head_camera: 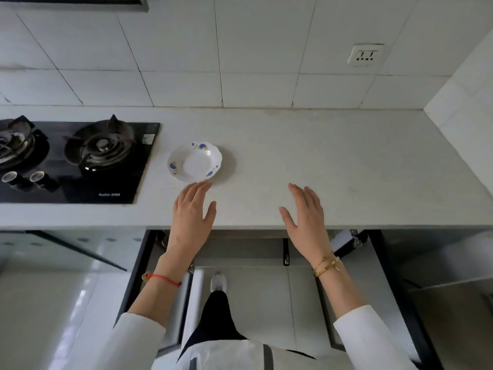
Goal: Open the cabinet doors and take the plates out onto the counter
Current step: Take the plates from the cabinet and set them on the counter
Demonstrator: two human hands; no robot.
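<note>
Counter (333, 161): pale stone top, running the full width beneath a white tiled wall (253, 62). Black glass gas hob (80, 161) was set into it at the left. Below the front edge both cabinet doors stood open, the left door (136, 276) and the right door (394, 289) swung outward to either side of the person.

Both forearms reached forward over the counter edge, palms down. Left hand (193, 214): fingers straight and together, thumb spread, holding nothing; red cord at the wrist. Right hand (306, 214): same flat, relaxed spread, also empty; gold bracelets (326, 265) at the wrist.

Plate (194, 161): small, white, scalloped rim with blue flowers, lay flat on the counter just right of the hob. Left fingertips (202, 185) sat just beside its near rim; contact could not be judged. Right hand was well apart from it.
</note>
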